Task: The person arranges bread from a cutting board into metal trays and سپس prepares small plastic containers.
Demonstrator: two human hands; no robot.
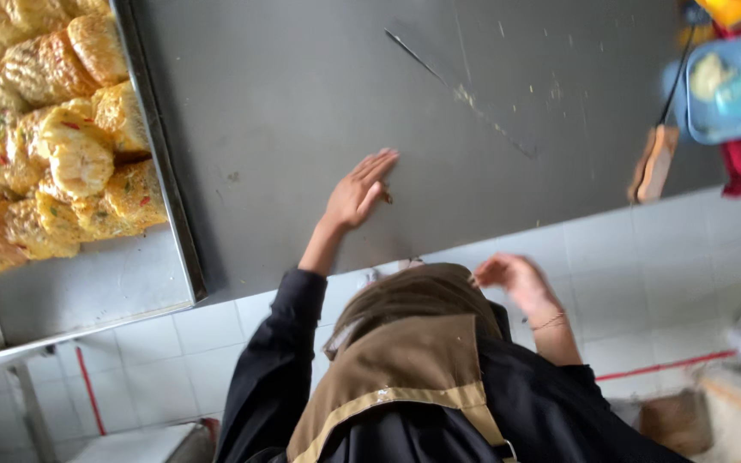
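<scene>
Left hand (pixel 359 193): open, fingers together, arm extended in black sleeve. Right hand (pixel 512 276): blurred, loosely curled, forearm bare.

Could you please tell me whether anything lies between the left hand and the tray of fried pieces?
Nothing visible does. The left hand lies flat on the dark worktop, and only bare worktop separates it from the tray.

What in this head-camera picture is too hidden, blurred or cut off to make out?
- Right hand: motion-blurred; fingers open or closed unclear.
- Small dark thing under the left hand: mostly covered.
- Blue plastic container, top right: blurred, cut by the edge.
- Metal tray of bagged yellow snacks: cut off at left.
</scene>
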